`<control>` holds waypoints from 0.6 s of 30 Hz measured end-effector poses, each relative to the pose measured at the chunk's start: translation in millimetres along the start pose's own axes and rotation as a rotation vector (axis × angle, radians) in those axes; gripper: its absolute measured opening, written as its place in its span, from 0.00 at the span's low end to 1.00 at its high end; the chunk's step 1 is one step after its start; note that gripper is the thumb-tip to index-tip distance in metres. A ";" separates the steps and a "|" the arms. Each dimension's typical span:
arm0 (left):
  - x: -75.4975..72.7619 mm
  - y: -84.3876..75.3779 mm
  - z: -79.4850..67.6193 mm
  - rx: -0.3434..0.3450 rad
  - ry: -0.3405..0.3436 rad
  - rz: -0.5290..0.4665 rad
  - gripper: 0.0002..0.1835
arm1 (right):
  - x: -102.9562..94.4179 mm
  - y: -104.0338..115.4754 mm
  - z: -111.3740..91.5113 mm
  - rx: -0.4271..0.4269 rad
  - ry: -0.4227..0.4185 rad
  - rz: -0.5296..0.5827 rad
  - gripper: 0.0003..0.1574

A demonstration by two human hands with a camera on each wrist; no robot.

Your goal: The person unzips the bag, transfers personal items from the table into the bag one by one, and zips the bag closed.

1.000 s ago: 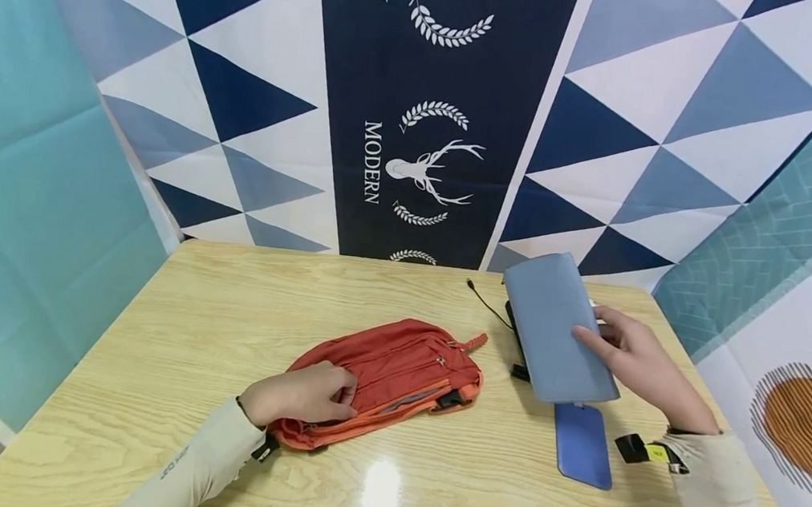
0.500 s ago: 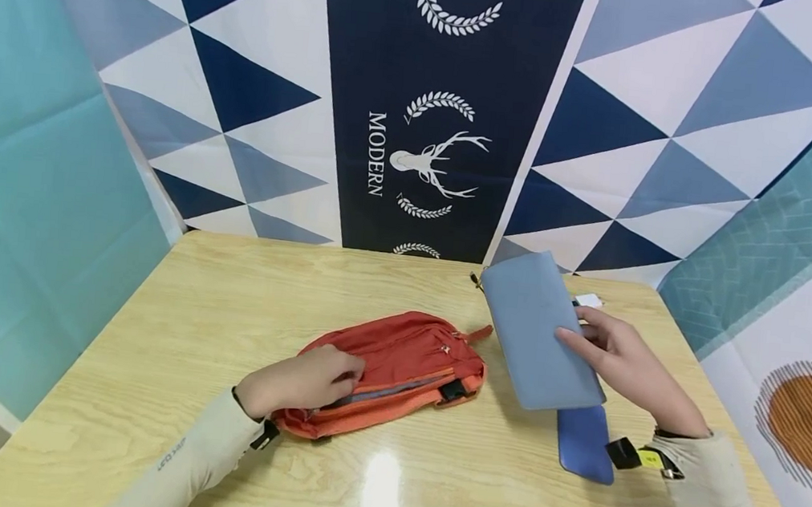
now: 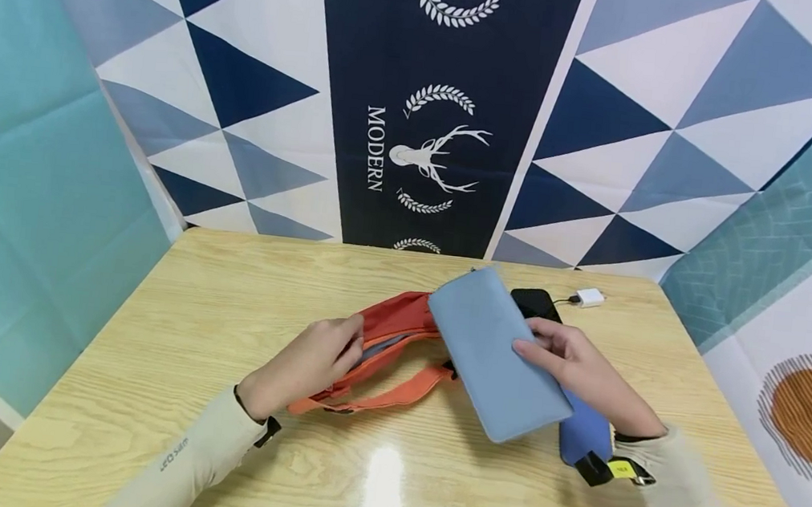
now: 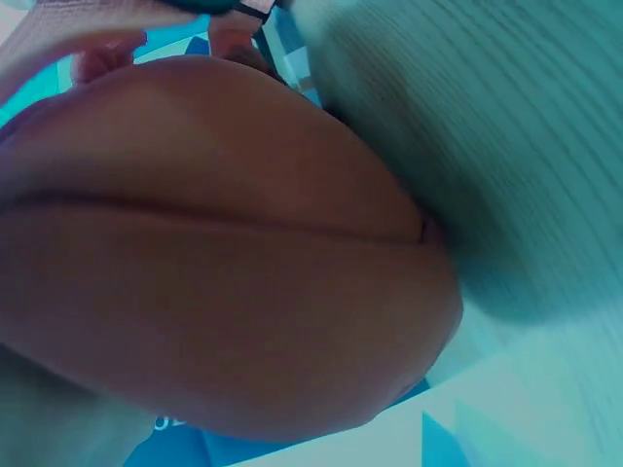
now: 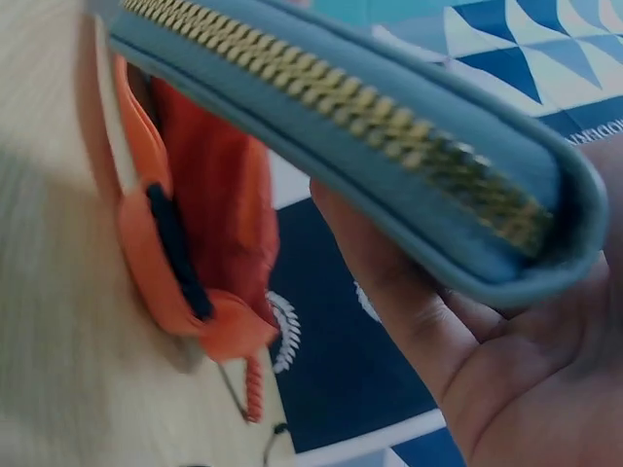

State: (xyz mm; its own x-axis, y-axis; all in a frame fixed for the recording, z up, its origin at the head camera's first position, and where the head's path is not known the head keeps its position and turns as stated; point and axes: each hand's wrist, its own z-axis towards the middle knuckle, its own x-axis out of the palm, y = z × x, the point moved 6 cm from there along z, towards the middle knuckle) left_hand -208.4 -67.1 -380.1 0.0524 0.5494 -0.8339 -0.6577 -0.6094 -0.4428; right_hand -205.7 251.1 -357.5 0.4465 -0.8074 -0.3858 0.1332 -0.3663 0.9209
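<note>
A zipped blue-grey wallet (image 3: 495,350) is held in my right hand (image 3: 566,360), thumb on its upper face, fingers beneath. It is tilted above the table and overlaps the right end of the red waist bag (image 3: 393,313). Gold zip teeth (image 5: 341,102) run along the wallet's edge in the right wrist view. My left hand (image 3: 313,362) grips the near upper edge of the bag, beside a grey-lined zip opening (image 3: 379,348). The bag stands tilted, with its orange strap (image 3: 394,393) slack in front. In the left wrist view the bag (image 4: 234,233) hides most of the hand.
A flat blue rectangular object (image 3: 588,430) lies under the right forearm, partly covered. Behind the wallet is a black object (image 3: 534,302), close to a cable with a white plug adapter (image 3: 590,297). A patterned cloth wall (image 3: 426,110) stands behind the wooden table (image 3: 245,272).
My right hand has carried the wallet leftward, from over the black object to the bag's right end. My left hand has raised the bag's near edge, and the bag now tilts up.
</note>
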 end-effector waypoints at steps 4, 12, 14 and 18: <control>2.1 -5.1 0.8 0.038 0.017 0.052 0.06 | 11.5 -3.7 4.4 0.025 0.042 0.003 0.26; 9.7 -18.0 -0.6 0.128 0.045 0.341 0.03 | 17.9 -13.5 10.1 0.028 0.041 -0.020 0.26; 11.6 -17.8 -1.0 0.128 0.035 0.383 0.01 | 17.4 -15.9 11.5 0.033 0.034 -0.025 0.26; 14.6 -15.5 -2.9 0.124 0.012 0.475 0.11 | 18.8 -19.8 14.0 0.037 0.049 -0.032 0.27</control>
State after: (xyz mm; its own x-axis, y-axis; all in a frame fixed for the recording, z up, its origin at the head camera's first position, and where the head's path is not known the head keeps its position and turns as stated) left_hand -195.3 -51.3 -386.4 -0.2671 0.2204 -0.9381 -0.6951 -0.7183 0.0292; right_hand -212.3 236.7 -383.7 0.4850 -0.7717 -0.4113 0.1161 -0.4093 0.9050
